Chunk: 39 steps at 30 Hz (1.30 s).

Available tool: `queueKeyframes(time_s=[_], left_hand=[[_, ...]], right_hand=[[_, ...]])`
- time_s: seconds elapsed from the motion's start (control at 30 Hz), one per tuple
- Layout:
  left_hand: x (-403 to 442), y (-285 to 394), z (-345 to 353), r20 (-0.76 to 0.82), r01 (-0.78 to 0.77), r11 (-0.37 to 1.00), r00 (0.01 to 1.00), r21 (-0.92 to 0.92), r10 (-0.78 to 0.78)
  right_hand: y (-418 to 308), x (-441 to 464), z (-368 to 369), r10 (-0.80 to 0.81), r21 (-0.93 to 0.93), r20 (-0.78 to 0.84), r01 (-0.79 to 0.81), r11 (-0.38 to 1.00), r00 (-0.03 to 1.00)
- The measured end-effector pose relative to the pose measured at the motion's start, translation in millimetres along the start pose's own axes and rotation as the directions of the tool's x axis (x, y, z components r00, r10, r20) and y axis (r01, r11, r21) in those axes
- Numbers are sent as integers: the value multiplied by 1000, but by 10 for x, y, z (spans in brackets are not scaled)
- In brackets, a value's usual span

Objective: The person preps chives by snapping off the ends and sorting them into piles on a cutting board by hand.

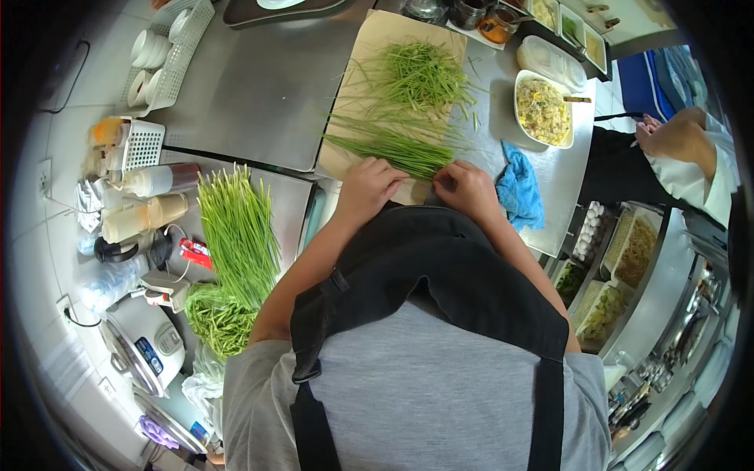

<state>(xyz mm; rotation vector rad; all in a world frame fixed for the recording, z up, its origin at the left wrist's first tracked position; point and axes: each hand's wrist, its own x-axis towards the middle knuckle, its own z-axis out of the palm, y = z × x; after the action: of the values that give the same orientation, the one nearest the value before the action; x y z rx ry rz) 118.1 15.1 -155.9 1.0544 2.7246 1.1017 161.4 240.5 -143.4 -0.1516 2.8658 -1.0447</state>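
Note:
A loose bundle of long green garlic chives (393, 149) lies across a beige cutting board (361, 86) in front of me. My left hand (367, 188) is at the bundle's near edge, fingers pinched together on chive stems. At the bundle's right end, my right hand (466, 188) is closed, with fingertips curled against the stems; exactly how many it grips is hidden. Farther up the board sits a heap of thinner chives (424, 74), spread loosely. Some stray blades lie between the heap and the bundle.
A blue cloth (518, 187) and a bowl of mixed food (543, 111) are to the right. More chives (236, 228) lie on the left counter, beside bottles (153, 180) and a rice cooker (145, 345). Another person's hand (649, 133) is at far right, near food bins (632, 251).

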Motion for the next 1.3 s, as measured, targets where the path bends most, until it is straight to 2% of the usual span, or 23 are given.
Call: queueKeyframes(time_s=[0.17, 0.27, 0.37, 0.53, 0.57, 0.67, 0.73, 0.8, 0.87, 0.93, 1.03, 1.13, 1.23, 1.3], left_hand=[[23, 11, 15, -9, -18, 994, 1000, 110, 19], [58, 22, -18, 12, -15, 992, 1000, 124, 14], [87, -2, -17, 50, -42, 992, 998, 122, 36], [156, -19, -48, 100, -118, 976, 990, 181, 102], [172, -22, -67, 77, -117, 980, 991, 161, 106], [245, -2, -156, 27, -101, 991, 995, 84, 99], [303, 5, -202, 18, -70, 997, 997, 13, 69], [371, 67, -258, 49, 68, 996, 997, -52, -65], [462, 130, -293, 51, 153, 980, 988, -125, -148], [548, 168, -306, 27, 188, 959, 982, -210, -187], [649, 192, -326, -1, 214, 944, 975, -251, -222], [748, 227, -374, 0, 252, 923, 965, -290, -263], [851, 253, -411, -63, 180, 938, 976, -296, -207], [913, 274, -448, -88, 160, 952, 978, -262, -189]], right_hand=[[-31, -18, -19, -11, 39, -5, 11, 999, 1000], [-77, -15, -53, 57, 72, 6, -58, 996, 998], [-1, -26, -23, 29, 6, 31, -29, 1000, 999], [-6, -51, -35, -68, 37, -20, 69, 997, 997], [-5, -49, -41, -95, 38, -42, 96, 995, 995], [-78, -19, -136, 0, 175, -26, 5, 985, 1000], [-58, 24, -113, 122, 433, -13, -104, 895, 992], [-76, 110, -135, 208, 690, 58, -190, 699, 976], [-149, 190, -196, 271, 768, 64, -220, 601, 960], [-228, 273, -263, 310, 815, 82, -243, 526, 947], [-237, 386, -300, 266, 846, 101, -223, 485, 959], [-287, 456, -350, 244, 825, 136, -246, 509, 960], [-316, 531, -378, 285, 838, 119, -250, 485, 951], [-306, 588, -408, 317, 889, 61, -196, 415, 947]])
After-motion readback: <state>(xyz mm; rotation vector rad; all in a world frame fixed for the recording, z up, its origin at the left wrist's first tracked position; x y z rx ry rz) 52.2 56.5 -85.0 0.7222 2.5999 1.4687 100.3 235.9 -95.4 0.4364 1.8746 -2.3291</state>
